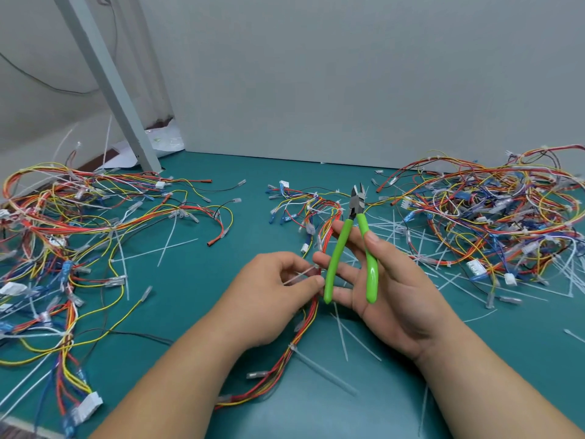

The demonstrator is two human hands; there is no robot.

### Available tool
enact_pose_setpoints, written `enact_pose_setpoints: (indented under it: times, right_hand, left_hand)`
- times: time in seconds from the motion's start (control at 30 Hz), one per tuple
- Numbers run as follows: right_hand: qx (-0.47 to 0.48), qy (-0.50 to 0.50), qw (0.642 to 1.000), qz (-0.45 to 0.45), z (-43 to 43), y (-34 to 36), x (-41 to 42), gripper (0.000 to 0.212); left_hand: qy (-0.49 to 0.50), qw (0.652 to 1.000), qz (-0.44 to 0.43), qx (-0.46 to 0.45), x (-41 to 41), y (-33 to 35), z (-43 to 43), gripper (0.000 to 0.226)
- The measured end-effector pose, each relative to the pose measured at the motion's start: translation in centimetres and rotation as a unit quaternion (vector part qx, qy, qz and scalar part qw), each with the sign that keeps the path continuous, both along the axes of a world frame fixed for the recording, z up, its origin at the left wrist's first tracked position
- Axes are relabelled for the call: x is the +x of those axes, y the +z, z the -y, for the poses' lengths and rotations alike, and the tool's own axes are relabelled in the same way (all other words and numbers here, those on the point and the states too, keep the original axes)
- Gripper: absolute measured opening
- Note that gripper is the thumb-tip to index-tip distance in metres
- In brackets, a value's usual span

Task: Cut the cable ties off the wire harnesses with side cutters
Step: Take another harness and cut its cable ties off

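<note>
Cut ties [419, 245] strewn across table [205, 280]; one seemingly pinched by left hand [269, 299], cutters [357, 205] held by right hand [399, 296]; tied harnesses [474, 210] remain.

We are looking at side cutters [341, 248] showing bright green handles and a dark grey head. The surface [196, 280] is showing a plain teal. The wire harnesses [493, 217] are mixing red, yellow, orange, blue, white and black strands, and the loose cable ties [166, 247] are showing translucent white.

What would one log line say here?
left hand pinches cable tie | right hand holds side cutters, jaws open | harness on mat
</note>
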State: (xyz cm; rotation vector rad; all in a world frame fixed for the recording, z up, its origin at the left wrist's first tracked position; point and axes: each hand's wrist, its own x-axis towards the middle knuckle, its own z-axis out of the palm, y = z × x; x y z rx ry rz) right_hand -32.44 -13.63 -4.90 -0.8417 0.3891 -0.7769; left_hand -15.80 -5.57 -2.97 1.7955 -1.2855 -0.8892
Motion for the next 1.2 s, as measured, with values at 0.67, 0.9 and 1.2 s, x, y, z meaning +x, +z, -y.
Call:
enact_pose_setpoints:
  times: [0.67, 0.9, 1.2]
  right_hand:
    - [-0.31, -0.243, 0.869, -0.299, -0.5, 0.0, -0.2, 0.067]
    - [-0.484, -0.267, 0.725, -0.412, -1.1, -0.3, -0.4, 0.06]
    - [-0.499, -0.274, 0.707, -0.42, -1.3, -0.2, -0.7, 0.061]
  left_hand:
    - [0.229, 0.933, -0.188, -0.203, -1.2, -2.9, 1.6, 0.007]
    - [0.274, 0.914, -0.171, -0.246, -1.2, -2.9, 1.9, 0.018]
    - [0.267, 0.918, -0.142, -0.257, -1.5, -3.1, 2.1, 0.021]
